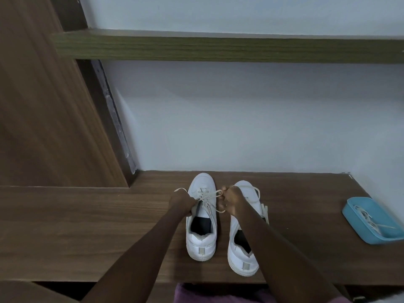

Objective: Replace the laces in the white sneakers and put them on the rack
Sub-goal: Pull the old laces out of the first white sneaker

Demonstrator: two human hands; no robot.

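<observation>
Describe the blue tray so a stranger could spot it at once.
Start at the long wooden shelf below the pale wall, where two white sneakers stand side by side. Look far right, near the picture's edge: the blue tray lies there, apart from the shoes. It is the only blue thing, and it holds loose pale laces.

bare wooden top (87, 226) left of sneakers (202, 217), blue tray (358, 221) perhaps crowding right

Two white sneakers (202, 226) are standing side by side, heels near, cream laces (207, 199) crossing the left one.
</observation>
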